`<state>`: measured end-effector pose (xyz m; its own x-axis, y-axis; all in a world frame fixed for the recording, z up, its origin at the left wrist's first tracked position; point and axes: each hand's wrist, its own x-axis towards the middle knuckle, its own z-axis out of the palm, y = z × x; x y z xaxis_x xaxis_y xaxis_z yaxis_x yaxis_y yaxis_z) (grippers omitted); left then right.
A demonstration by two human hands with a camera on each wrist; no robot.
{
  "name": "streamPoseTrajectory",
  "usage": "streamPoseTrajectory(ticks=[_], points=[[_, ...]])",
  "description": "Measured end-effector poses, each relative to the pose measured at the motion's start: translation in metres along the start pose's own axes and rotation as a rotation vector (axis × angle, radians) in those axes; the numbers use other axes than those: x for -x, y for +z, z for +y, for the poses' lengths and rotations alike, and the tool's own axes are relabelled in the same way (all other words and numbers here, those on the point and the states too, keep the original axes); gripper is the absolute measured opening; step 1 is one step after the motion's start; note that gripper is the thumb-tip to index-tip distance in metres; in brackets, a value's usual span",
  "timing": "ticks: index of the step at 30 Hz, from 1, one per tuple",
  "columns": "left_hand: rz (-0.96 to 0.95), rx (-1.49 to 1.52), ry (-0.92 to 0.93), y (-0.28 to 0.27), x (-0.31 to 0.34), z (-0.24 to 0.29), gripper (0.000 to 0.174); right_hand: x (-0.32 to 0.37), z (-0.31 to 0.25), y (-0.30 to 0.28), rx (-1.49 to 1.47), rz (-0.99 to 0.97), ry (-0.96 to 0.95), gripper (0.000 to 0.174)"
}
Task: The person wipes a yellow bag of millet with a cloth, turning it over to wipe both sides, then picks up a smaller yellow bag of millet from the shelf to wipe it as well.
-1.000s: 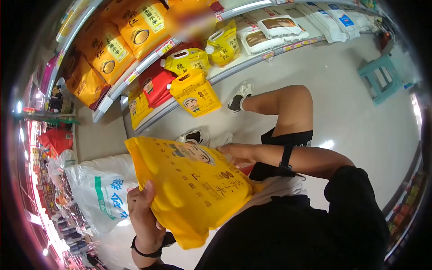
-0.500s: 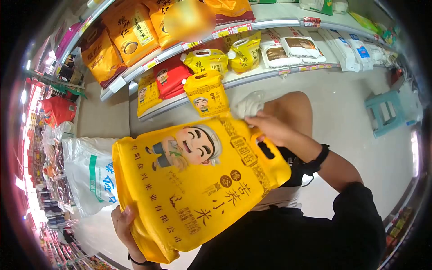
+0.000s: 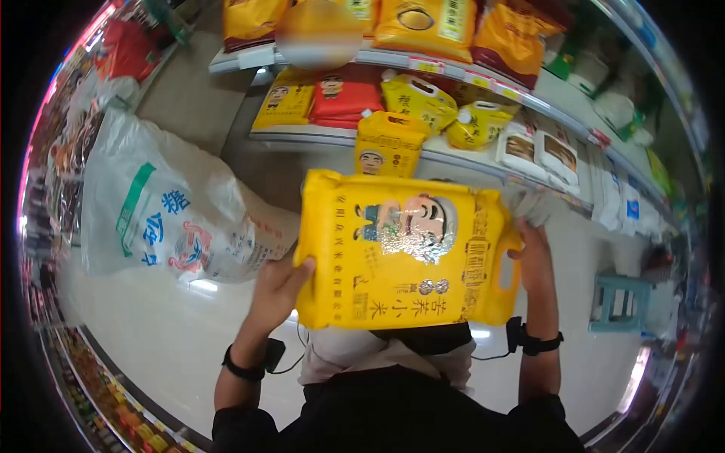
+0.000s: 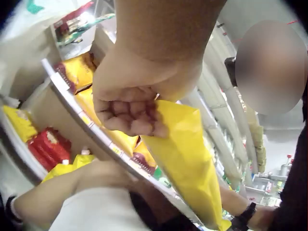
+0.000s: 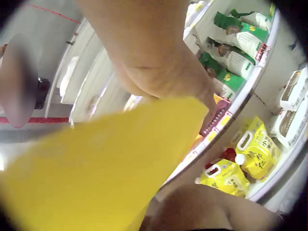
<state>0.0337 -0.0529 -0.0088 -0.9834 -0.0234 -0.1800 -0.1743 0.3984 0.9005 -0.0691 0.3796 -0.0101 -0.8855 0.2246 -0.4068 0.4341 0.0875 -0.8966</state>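
Observation:
A large yellow millet bag (image 3: 393, 257) with a cartoon figure and a cut-out handle lies sideways across my lap area, its printed face turned up. My left hand (image 3: 278, 293) grips its bottom end, thumb on the front. In the left wrist view, curled fingers (image 4: 132, 115) show at the bag's edge. At the handle end, my right hand (image 3: 535, 260) holds the bag with its thumb over the edge and most fingers hidden behind. The right wrist view shows the bag's yellow side (image 5: 101, 159) close up, covering much of that hand.
Ahead, a lower shelf (image 3: 445, 155) bears yellow and red bags, with a smaller yellow bag (image 3: 389, 143) standing before it. Orange millet bags (image 3: 424, 26) fill the shelf above. A big white sugar sack (image 3: 181, 219) stands at left, a teal stool (image 3: 619, 302) at right.
The view has swung to the right. The millet bag has turned from edge-on to face up and now lies level between both hands. My right hand has come to its handle end.

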Motion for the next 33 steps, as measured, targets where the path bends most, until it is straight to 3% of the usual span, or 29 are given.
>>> streamPoseTrajectory(ticks=[1, 2, 4, 5, 7, 8, 9, 11, 12, 13, 14, 15, 17, 19, 21, 23, 24, 26, 30, 31, 33], points=[[-0.025, -0.186, -0.045, 0.005, -0.01, -0.024, 0.035, -0.008, 0.012, 0.008, 0.018, -0.012, -0.007, 0.057], [-0.019, -0.159, -0.048, 0.014, -0.014, -0.044, 0.035, -0.012, 0.022, 0.012, -0.066, -0.015, -0.037, 0.056], [0.052, 0.565, -0.281, 0.038, -0.02, -0.068, 0.039, -0.005, 0.01, 0.013, -0.102, 0.013, -0.026, 0.052], [0.028, 0.583, -0.278, 0.041, -0.021, -0.074, 0.039, -0.005, 0.008, 0.013, -0.087, 0.039, -0.029, 0.052], [0.066, 0.328, -0.119, 0.034, -0.018, -0.072, 0.041, -0.004, 0.009, 0.017, -0.035, 0.011, 0.04, 0.055], [0.085, 0.248, -0.075, 0.033, -0.017, -0.07, 0.038, -0.001, 0.01, 0.022, -0.062, 0.014, -0.14, 0.057], [0.081, 0.259, -0.071, 0.029, -0.018, -0.065, 0.038, 0.001, 0.004, 0.018, -0.054, 0.02, -0.144, 0.057], [0.074, -0.027, -0.051, 0.022, -0.014, -0.053, 0.032, 0.008, -0.011, 0.007, 0.125, 0.021, -0.105, 0.055], [0.061, -0.014, -0.083, 0.018, -0.013, -0.049, 0.021, 0.007, -0.011, -0.001, 0.149, 0.025, -0.102, 0.055], [0.054, 0.012, -0.088, 0.018, -0.01, -0.045, 0.021, 0.004, -0.008, -0.011, 0.193, 0.037, -0.239, 0.047], [0.196, -0.091, 0.052, 0.018, -0.008, -0.041, 0.019, 0.002, -0.008, -0.021, 0.236, 0.044, -0.379, 0.04], [0.341, -0.201, 0.19, 0.017, -0.006, -0.035, 0.022, 0.012, -0.013, -0.023, 0.256, 0.046, -0.378, 0.04], [0.322, -0.183, 0.242, 0.017, 0.002, -0.008, 0.029, 0.048, -0.026, -0.01, 0.265, -0.094, -0.34, 0.034], [0.198, -0.224, 0.363, 0.02, 0.01, 0.03, 0.04, 0.072, -0.033, 0.0, 0.362, -0.473, -0.388, 0.035], [-0.035, -0.229, 0.496, 0.031, 0.011, 0.057, 0.053, 0.092, -0.043, 0.039, 0.371, -0.687, -0.695, 0.03], [-0.148, -0.251, 0.544, 0.041, 0.008, 0.074, 0.063, 0.101, -0.042, 0.061, 0.725, -0.791, -0.885, 0.032], [-0.277, -0.177, 0.568, 0.046, 0.006, 0.074, 0.066, 0.102, -0.043, 0.07, 0.722, -0.805, -0.998, 0.036], [-0.476, -0.169, 0.602, 0.048, 0.0, 0.076, 0.072, 0.104, -0.043, 0.073, 0.677, -0.812, -0.982, 0.037], [-0.512, -0.056, 0.373, 0.063, 0.008, 0.058, 0.063, 0.099, -0.039, 0.073, 0.651, -0.713, -0.907, 0.043], [-0.435, -0.033, 0.437, 0.066, 0.01, 0.054, 0.058, 0.096, -0.044, 0.072, 0.653, -0.732, -0.756, 0.041], [-0.289, -0.086, 0.498, 0.071, 0.009, 0.069, 0.052, 0.097, -0.047, 0.07, 0.51, -0.581, -0.65, 0.036]])
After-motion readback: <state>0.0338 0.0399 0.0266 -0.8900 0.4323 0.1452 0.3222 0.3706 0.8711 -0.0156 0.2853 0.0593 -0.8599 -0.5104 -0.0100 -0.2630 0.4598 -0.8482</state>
